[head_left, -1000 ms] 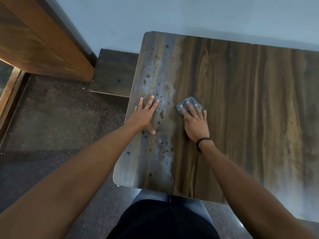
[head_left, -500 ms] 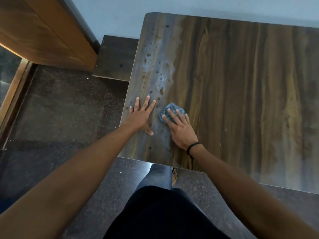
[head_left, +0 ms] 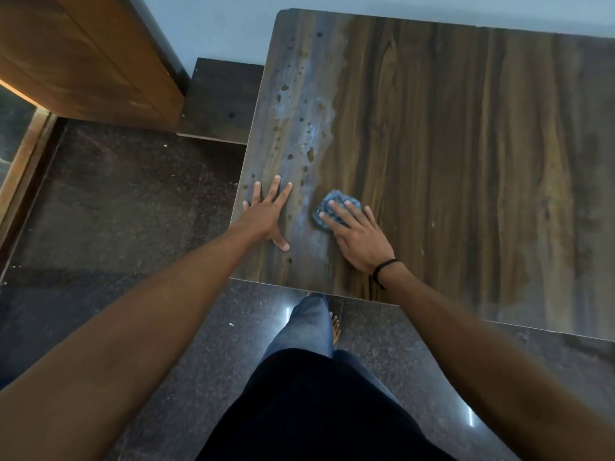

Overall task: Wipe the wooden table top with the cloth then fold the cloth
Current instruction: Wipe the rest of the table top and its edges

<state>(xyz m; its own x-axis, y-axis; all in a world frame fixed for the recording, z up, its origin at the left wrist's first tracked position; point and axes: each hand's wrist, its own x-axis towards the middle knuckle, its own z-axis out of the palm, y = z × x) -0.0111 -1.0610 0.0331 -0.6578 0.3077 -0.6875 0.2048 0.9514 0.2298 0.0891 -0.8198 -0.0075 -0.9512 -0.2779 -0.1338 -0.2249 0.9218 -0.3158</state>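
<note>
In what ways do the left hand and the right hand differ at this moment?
The left hand lies bare on the table top, near its left edge; the right hand presses on the crumpled blue cloth. The left hand rests on the streaked, spotted strip, the right hand beside it. Only the right wrist wears a black band. Both lie flat, fingers spread.

We see the blue cloth bunched flat near the table front-left corner, beside a dusty, spotted strip.

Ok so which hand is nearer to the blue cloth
Right. The right hand lies flat on the blue cloth, fingers pressing it onto the wooden table top. The left hand rests flat on the table beside it, apart.
</note>
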